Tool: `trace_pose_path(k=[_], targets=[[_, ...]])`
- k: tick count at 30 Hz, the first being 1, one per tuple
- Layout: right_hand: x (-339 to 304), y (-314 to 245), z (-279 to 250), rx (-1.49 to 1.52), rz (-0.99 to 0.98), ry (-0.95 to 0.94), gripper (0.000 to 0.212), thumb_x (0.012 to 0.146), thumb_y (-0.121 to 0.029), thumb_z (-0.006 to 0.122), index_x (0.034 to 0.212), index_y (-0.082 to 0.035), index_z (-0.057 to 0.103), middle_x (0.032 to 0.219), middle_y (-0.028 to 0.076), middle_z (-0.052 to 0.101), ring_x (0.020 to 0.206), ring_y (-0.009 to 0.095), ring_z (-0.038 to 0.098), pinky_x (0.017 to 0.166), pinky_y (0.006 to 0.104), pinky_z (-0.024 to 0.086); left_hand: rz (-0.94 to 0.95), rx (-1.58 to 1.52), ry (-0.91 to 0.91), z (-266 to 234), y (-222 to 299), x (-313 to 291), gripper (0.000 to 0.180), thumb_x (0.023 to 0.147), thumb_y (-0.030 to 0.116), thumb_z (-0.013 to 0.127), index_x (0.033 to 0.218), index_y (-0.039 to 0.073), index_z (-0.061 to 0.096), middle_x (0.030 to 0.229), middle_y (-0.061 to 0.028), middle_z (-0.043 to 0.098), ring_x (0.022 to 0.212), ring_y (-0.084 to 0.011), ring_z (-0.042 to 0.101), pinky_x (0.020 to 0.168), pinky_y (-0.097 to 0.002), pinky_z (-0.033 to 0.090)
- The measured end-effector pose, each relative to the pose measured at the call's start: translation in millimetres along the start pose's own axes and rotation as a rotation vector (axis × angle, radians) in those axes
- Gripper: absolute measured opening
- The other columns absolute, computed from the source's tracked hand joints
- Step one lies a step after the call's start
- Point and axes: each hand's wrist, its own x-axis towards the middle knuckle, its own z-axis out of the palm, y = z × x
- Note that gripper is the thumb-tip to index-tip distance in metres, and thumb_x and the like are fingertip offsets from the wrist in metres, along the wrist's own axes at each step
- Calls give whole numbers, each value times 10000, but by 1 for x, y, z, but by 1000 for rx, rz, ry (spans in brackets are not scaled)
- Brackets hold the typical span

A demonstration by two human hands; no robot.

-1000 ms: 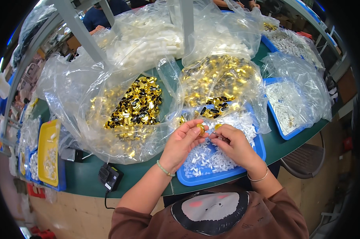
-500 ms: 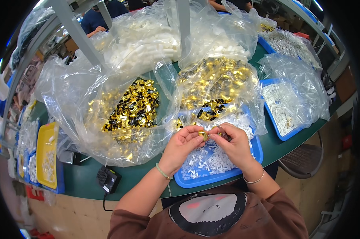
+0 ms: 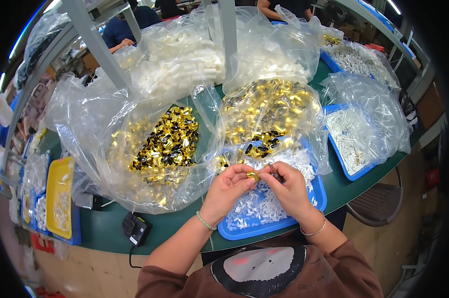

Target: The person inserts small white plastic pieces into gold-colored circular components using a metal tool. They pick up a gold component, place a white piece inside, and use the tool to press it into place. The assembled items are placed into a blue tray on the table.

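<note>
While poised over blue tray (image 3: 249,233), pinches small gold piece (image 3: 253,175) in left hand (image 3: 226,189); grips dark, mostly hidden object (image 3: 271,169) in right hand (image 3: 288,187), just right of piece.

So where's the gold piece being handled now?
In the head view, right of centre, the gold piece is pinched in the left hand, the right hand close beside it, above the blue tray of white parts.

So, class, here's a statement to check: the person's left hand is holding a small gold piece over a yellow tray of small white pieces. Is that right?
Not quite: the tray beneath is blue, not yellow, as the head view shows. The person's left hand is indeed holding a small gold piece over small white pieces.
</note>
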Motion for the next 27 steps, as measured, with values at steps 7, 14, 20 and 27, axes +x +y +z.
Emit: trace_pose_path(k=[7, 14, 20, 27], targets=[[-2, -7, 1, -139, -114, 38, 79, 846, -24, 679, 914, 7, 652, 780, 33, 581, 603, 64, 486, 542, 226, 390, 14, -23, 7, 2, 0, -1, 288, 920, 15, 623, 1193, 5, 534, 1106, -97, 646, 996, -138, 631, 891, -274, 529], [-6, -3, 9, -322, -294, 141, 100, 822, -13, 699, 896, -15, 632, 840, 77, 621, 552, 117, 559, 496, 253, 460, 60, 20, 11, 2, -3, -4, 279, 899, -12, 642, 1159, -7, 540, 1099, -81, 631, 1017, -116, 612, 901, -247, 507], [-1, -6, -3, -210, -249, 45, 89, 820, -2, 701, 891, 1, 647, 823, 74, 627, 571, 122, 551, 522, 246, 448, 89, 19, 14, 5, -2, -4, 289, 897, 3, 649, 1166, 3, 543, 1119, -109, 647, 1013, -140, 628, 907, -263, 512], [7, -13, -21, -133, -29, -138, 110, 831, -73, 714, 903, 4, 685, 774, 63, 632, 601, 95, 543, 547, 243, 437, 47, 47, -41, 4, 5, -3, 285, 893, -9, 647, 1162, -10, 555, 1118, -111, 648, 1024, -143, 626, 918, -264, 507]])
